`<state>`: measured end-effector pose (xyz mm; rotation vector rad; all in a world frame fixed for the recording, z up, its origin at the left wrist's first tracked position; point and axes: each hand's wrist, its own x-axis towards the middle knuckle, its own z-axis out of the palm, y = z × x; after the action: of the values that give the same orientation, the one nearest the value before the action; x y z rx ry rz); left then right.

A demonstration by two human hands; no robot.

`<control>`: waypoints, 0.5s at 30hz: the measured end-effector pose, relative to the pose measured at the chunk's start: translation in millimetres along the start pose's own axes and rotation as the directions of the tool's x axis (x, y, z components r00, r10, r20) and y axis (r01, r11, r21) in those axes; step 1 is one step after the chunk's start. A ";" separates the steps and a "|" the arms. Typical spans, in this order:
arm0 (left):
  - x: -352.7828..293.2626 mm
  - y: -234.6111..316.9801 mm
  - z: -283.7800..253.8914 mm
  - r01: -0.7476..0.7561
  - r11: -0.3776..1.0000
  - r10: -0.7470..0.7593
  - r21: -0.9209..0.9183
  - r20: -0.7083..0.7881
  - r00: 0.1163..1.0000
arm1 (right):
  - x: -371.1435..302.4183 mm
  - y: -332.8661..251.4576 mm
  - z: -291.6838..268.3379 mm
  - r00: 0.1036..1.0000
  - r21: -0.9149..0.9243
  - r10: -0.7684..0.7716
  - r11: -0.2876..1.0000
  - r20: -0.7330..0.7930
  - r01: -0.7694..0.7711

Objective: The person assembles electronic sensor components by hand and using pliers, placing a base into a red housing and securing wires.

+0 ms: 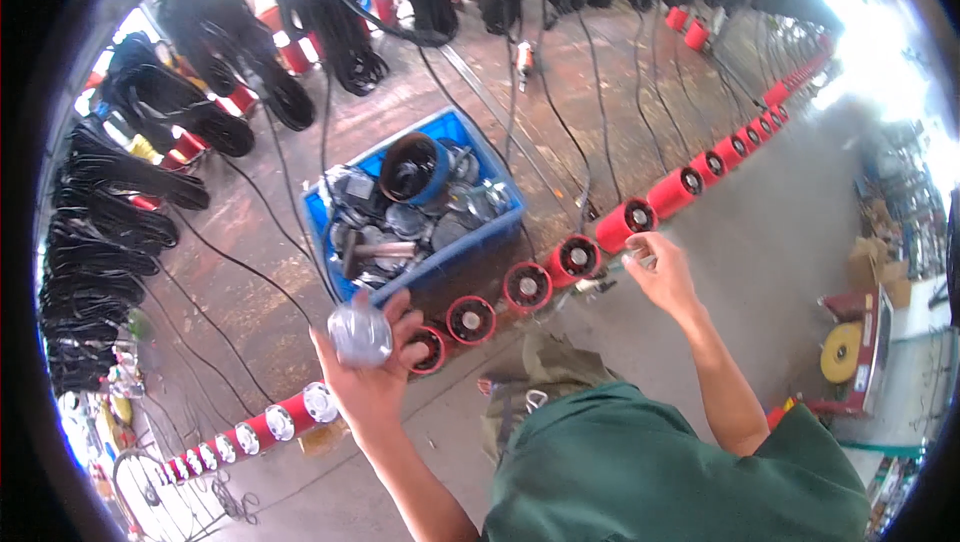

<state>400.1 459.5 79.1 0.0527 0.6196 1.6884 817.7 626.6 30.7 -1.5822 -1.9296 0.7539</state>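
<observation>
Your left hand [372, 387] is raised near the table edge, just in front of the crate. Grip: thumb and fingers part-closed around a clear-looking round piece [358, 334], thumb on its left side, fingers on its right. The round piece is blurred; whether it is wrapped in plastic cannot be told.

Your right hand [662, 277] is well apart from the left, beside the open end of a red cylinder [612, 233]. Its fingers are bent, with thumb and fingertips close together. You may have something small and pale there; cannot tell, nor whether you touch the cylinder.

The row of red cylinders runs along the edge of the worn brown table [240, 227]. Those left of your left hand carry pale round caps [280, 422]; those between your hands and farther right show dark ends with pale centres.

On the table, beyond your left hand: a blue crate [450, 260], tilted in view, filled with round pieces in shiny wrapping. A hammer [385, 250] and a dark, blue-sided ring [436, 180] lie on top. Bundles of black cable [320, 12] line the far side, single strands trailing toward the cylinders.
</observation>
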 end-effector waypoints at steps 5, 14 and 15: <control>-18.5 -1.8 -25.6 -0.175 0.972 0.192 0.154 -0.101 0.976 | 73.7 -74.8 51.5 0.906 0.110 -0.365 0.931 0.215 0.349; 106.6 -83.6 -7.7 0.030 -0.585 0.524 0.811 0.349 0.777 | 242.1 -148.4 212.2 0.659 0.033 -0.701 0.691 0.274 0.722; 117.5 -90.2 -9.9 -0.073 -0.714 0.366 0.697 0.460 0.809 | 258.8 -153.3 233.9 0.652 -0.033 -0.690 0.679 0.314 0.734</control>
<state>451.3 572.1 -3.1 1.8350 2.5302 0.7109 502.3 835.9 -12.5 -0.6458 -2.6097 0.4864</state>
